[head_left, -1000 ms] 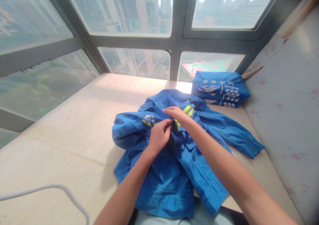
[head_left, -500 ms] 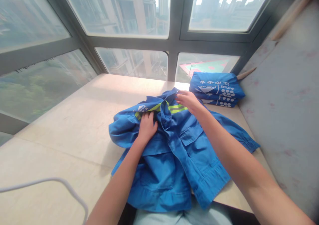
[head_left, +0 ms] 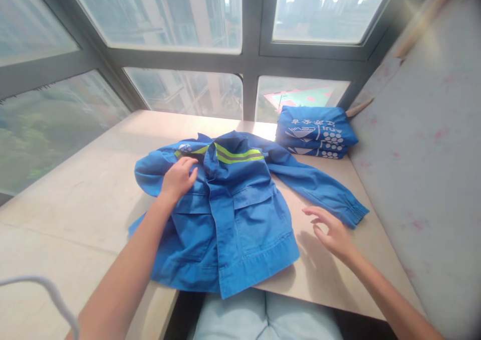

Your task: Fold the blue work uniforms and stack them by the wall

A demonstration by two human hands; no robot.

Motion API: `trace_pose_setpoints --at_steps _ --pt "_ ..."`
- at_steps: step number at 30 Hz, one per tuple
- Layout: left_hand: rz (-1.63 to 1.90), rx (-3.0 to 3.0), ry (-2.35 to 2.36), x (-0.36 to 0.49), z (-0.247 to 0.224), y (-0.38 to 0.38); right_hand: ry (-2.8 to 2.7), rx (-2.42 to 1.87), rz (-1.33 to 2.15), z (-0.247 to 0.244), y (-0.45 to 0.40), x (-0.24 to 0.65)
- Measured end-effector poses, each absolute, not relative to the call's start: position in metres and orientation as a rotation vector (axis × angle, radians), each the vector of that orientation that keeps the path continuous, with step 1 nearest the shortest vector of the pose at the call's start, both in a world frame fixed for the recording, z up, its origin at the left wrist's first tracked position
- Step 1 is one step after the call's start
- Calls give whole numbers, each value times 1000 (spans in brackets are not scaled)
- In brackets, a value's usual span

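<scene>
A blue jacket (head_left: 251,204) with a yellow-green and grey reflective stripe lies front up on the pale table, its right-hand sleeve stretched out toward the wall. My left hand (head_left: 180,177) rests on the jacket's upper left part, near the white logo, with fingers apart; no cloth is visibly gripped. Over the table, between the jacket's lower right edge and the sleeve's cuff, my right hand (head_left: 330,232) hovers with curved, spread fingers and holds nothing. The far sleeve on the left is bunched up.
Folded blue garments with white print (head_left: 315,132) are stacked at the back right, beside the wall (head_left: 424,169). A pale cable (head_left: 45,285) crosses the lower left. Windows line the back and left of the table (head_left: 75,189). My legs are below the front edge.
My right hand has left the collar area and moved down to the right. The jacket's right-hand front now lies flatter, its sleeve more exposed. The view has shifted slightly.
</scene>
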State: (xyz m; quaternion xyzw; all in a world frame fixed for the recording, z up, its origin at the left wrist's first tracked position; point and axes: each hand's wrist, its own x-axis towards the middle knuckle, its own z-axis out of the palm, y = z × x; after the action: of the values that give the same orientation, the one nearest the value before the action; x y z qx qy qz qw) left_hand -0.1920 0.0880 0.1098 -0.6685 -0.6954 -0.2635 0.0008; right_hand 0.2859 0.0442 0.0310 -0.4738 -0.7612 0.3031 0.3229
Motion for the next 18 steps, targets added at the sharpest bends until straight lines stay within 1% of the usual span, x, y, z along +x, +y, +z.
trace_pose_setpoints --at_steps 2,5,7,10,13,15,18 --pt "-769 -2025 -2191 -209 106 53 -2126 -1221 734 17 10 291" --pt "-720 -1745 -2294 -245 87 -19 -2280 -1202 623 -7 -26 281" --pt "-760 -1581 -2416 -270 70 -69 -2252 -1211 552 -23 -35 267" --pt "-947 -1662 -2613 -292 45 -125 -2106 -1221 527 -37 -29 242" --pt "-921 -1859 -2643 -291 31 -144 -1998 -1270 636 -36 -13 225" --pt "-823 -1915 -2570 -283 29 -140 -1925 -1323 727 -29 -5 221" --pt "-769 -1851 -2495 -273 29 -126 -1835 -1384 799 -15 0 224"
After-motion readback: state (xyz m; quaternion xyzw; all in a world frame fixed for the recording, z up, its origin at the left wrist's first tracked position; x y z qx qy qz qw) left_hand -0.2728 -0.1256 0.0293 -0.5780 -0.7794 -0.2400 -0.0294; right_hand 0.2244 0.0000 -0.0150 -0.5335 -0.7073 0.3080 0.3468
